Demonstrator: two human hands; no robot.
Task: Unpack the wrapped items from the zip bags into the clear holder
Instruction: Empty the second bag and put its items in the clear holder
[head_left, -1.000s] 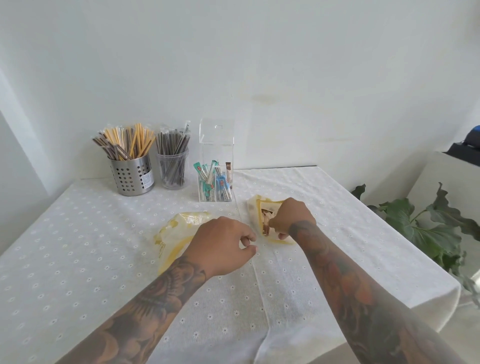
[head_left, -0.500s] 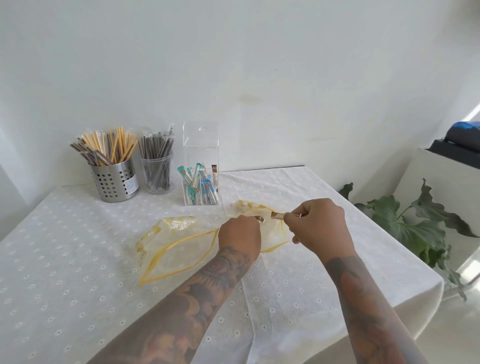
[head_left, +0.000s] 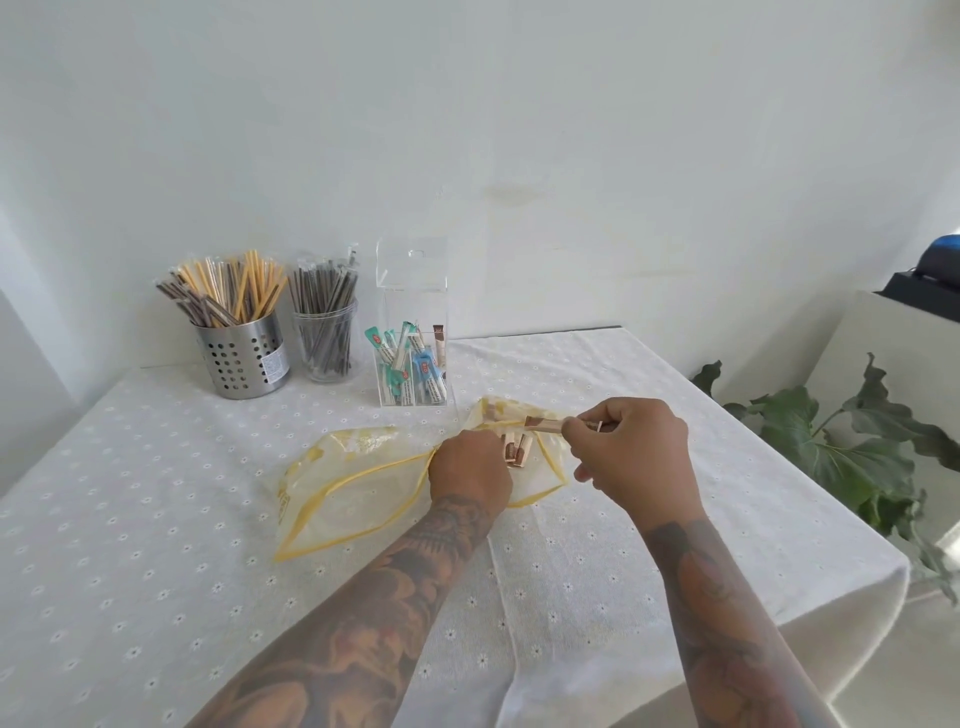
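Two yellow-edged zip bags lie on the table. The left zip bag (head_left: 353, 493) is flat and looks empty. The right zip bag (head_left: 545, 467) holds a few brown wrapped sticks (head_left: 517, 452). My left hand (head_left: 470, 475) pinches the right bag's mouth. My right hand (head_left: 636, 452) grips one brown wrapped stick (head_left: 543, 424), drawn partway out of that bag. The clear holder (head_left: 413, 325) stands behind the bags with several teal and blue wrapped items and one brown stick inside.
A perforated steel cup (head_left: 241, 358) of wrapped straws and a clear cup (head_left: 326, 345) of dark straws stand at the back left by the wall. The white tablecloth (head_left: 156, 519) drops off at the right edge, beside a leafy plant (head_left: 852, 447).
My left hand moved from the table onto the right bag's mouth. My right hand came off the bag and has pulled a brown stick out towards the right.
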